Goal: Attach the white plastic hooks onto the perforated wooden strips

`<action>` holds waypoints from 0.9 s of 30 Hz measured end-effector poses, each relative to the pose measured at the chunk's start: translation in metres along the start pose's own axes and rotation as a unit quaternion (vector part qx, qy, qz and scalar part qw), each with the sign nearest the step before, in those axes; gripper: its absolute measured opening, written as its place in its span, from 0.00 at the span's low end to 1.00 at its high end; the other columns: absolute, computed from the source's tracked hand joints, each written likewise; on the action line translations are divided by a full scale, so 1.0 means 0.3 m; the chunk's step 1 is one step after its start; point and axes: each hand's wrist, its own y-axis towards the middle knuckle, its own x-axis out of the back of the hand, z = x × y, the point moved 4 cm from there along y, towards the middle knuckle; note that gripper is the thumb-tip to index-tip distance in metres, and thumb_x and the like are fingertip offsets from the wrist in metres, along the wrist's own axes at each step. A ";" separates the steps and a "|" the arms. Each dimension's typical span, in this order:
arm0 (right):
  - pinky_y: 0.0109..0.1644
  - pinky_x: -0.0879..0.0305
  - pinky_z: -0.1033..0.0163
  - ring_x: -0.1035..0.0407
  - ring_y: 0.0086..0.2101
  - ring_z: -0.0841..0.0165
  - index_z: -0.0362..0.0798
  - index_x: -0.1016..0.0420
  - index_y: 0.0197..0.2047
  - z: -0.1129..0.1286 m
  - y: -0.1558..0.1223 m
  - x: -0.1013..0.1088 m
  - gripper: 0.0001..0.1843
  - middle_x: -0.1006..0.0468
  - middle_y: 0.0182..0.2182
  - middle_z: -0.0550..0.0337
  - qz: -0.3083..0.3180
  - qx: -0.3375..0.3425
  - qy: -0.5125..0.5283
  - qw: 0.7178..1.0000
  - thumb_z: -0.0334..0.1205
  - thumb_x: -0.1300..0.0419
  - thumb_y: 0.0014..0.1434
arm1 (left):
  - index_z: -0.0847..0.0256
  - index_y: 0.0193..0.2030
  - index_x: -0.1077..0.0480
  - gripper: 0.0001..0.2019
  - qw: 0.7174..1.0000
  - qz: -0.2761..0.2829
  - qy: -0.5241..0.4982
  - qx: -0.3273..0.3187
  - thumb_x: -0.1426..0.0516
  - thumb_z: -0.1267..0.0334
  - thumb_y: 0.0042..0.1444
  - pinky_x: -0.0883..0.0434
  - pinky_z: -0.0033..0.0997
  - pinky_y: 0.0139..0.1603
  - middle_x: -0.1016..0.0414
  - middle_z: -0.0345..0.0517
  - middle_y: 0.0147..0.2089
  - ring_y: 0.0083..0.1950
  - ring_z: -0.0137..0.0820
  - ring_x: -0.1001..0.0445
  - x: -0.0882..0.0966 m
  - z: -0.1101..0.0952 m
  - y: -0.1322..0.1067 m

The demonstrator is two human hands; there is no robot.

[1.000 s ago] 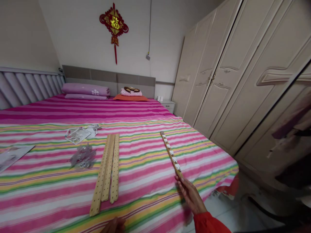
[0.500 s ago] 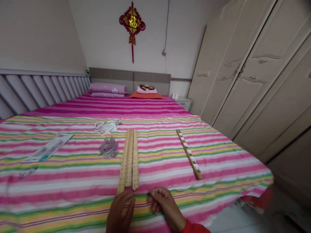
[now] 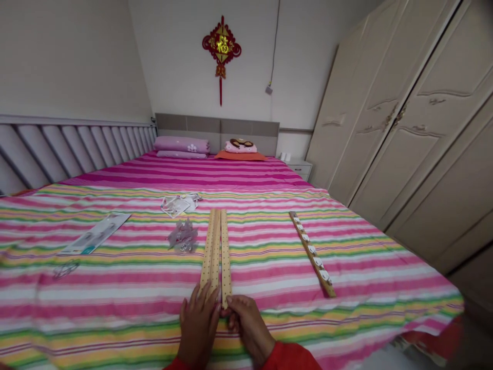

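Note:
Three long wooden strips dotted with small holes lie side by side on the striped bedcover. The left strip and middle strip are close together, with the right strip slightly apart at its near end. My left hand rests flat, fingers stretched over the near ends of the left and middle strips. With thumb and fingers my right hand pinches the near end of the right strip. Left of the strips sits a pile of small clear packets with shiny bits inside.
Off to the right lies another wooden strip carrying a row of white round pieces. A clear flat package and some thin wire-like items lie at left. White tags are farther back. Wardrobes stand at right.
My left hand has moved forward onto the strips and flattened. My right hand has come to the right strip and taken its near end. The view has shifted slightly.

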 end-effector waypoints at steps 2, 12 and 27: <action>0.12 0.54 0.74 0.42 0.10 0.80 0.40 0.27 0.24 0.001 -0.018 0.019 0.24 0.24 0.17 0.57 -0.001 0.020 0.004 1.000 0.55 0.31 0.41 | 0.46 0.55 0.31 0.19 1.000 0.006 0.001 0.007 0.50 0.61 0.58 0.46 0.51 0.59 0.31 0.44 0.60 0.63 0.45 0.39 0.005 -0.002 -0.001; 0.12 0.58 0.73 0.46 0.10 0.80 0.42 0.27 0.24 -0.012 -0.156 0.168 0.23 0.27 0.14 0.60 -0.026 0.021 -0.034 0.999 0.56 0.31 0.42 | 0.54 0.48 0.26 0.16 0.984 -0.005 -0.166 0.060 0.50 0.57 0.58 0.37 0.46 0.57 0.25 0.48 0.53 0.57 0.40 0.31 0.079 0.071 0.087; 0.11 0.59 0.74 0.44 0.09 0.80 0.45 0.33 0.25 -0.044 -0.152 0.198 0.27 0.29 0.16 0.63 -0.042 0.011 -0.010 0.999 0.62 0.36 0.45 | 0.66 0.40 0.28 0.16 0.970 -0.106 -0.120 0.181 0.49 0.58 0.50 0.35 0.47 0.55 0.30 0.56 0.42 0.50 0.44 0.33 0.075 0.418 0.406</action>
